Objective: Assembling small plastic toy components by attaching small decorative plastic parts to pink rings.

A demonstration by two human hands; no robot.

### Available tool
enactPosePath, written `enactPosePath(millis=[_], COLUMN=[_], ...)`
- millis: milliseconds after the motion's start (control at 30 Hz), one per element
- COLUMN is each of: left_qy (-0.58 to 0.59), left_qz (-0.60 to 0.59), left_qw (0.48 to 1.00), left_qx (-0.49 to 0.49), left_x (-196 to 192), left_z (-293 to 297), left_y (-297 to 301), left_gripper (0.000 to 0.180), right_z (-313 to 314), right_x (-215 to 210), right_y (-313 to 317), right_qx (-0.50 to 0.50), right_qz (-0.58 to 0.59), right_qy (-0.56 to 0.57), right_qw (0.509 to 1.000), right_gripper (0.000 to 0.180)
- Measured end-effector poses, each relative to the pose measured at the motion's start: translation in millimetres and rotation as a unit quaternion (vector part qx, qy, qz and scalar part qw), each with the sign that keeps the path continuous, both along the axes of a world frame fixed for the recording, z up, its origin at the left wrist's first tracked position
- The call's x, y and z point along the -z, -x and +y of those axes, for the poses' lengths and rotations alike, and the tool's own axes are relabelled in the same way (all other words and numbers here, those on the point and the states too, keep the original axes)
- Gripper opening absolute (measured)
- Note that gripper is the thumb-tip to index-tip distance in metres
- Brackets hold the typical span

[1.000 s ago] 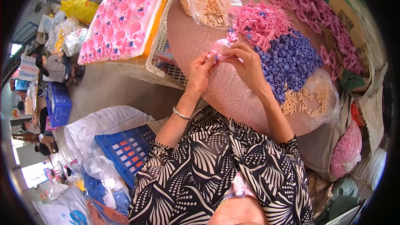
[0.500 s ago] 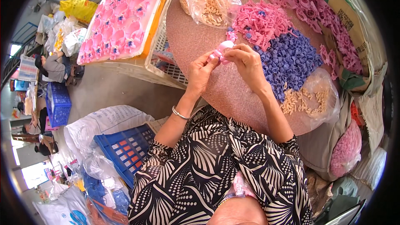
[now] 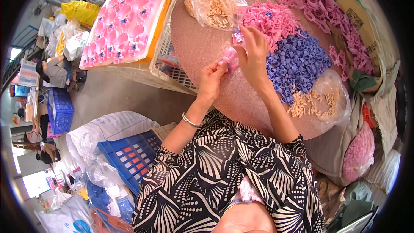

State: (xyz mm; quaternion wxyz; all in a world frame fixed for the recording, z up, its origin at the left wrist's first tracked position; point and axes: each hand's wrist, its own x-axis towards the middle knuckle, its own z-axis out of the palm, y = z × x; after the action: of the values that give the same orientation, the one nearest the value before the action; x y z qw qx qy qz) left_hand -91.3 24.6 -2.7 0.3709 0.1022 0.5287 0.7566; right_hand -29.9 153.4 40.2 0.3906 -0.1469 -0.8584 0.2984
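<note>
My left hand (image 3: pixel 210 81) pinches a small glossy pink plastic part (image 3: pixel 230 58) above the round table. Apart from that part, my right hand (image 3: pixel 254 56) reaches up with its fingers stretched out. Its fingertips are beside the heap of thin pink plastic pieces (image 3: pixel 276 19), and no held thing shows in it. A small pink piece with a bluish mark (image 3: pixel 237 37) lies by those fingertips. Right of this hand spreads a pile of small blue plastic pieces (image 3: pixel 299 62).
Clear bags of beige pieces lie on the speckled table (image 3: pixel 189 39): one bag (image 3: pixel 215 6) far left, another (image 3: pixel 321 101) near right. Pink ring-shaped parts (image 3: pixel 319 6) line the far right edge. A tray of pink parts (image 3: pixel 129 21) rests on a crate (image 3: pixel 174 75) at left.
My right hand has let go of the pink part and moved up toward the pink heap, its fingers opening out. My left hand keeps the part, slightly lower.
</note>
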Motion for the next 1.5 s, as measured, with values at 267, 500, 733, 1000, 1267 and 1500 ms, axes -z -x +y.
enactPosePath(millis=[267, 500, 733, 1000, 1267, 1500], left_qy=[-0.041, 0.147, 0.323, 0.437, 0.490, 0.520], left_qz=[-0.005, 0.394, 0.693, 0.648, 0.612, 0.566], left_qw=[0.997, 0.895, 0.577, 0.569, 0.595, 0.632], left_qx=[-0.060, -0.152, -0.287, -0.256, -0.178, -0.096], left_x=[-27, -151, -201, -180, -142, -159], left_z=[-3, -49, -111, -228, -264, -245], left_y=[-34, 85, 277, 378, 420, 408], left_gripper=[0.024, 0.015, 0.031, 0.028, 0.032, 0.035], right_z=[-16, 19, 39, 36, 21, 21], right_x=[-11, -77, -30, 11, 2, -1], right_y=[1, -42, -114, -171, -163, -158], right_qx=[0.093, 0.073, 0.110, 0.173, 0.180, 0.180], right_qz=[-0.030, 0.177, 0.054, 0.000, -0.047, -0.051], right_qy=[-0.267, -0.112, -0.097, -0.024, -0.064, -0.093], right_qw=[0.959, 0.975, 0.988, 0.985, 0.980, 0.978], right_gripper=[0.057, 0.070, 0.068, 0.053, 0.041, 0.032])
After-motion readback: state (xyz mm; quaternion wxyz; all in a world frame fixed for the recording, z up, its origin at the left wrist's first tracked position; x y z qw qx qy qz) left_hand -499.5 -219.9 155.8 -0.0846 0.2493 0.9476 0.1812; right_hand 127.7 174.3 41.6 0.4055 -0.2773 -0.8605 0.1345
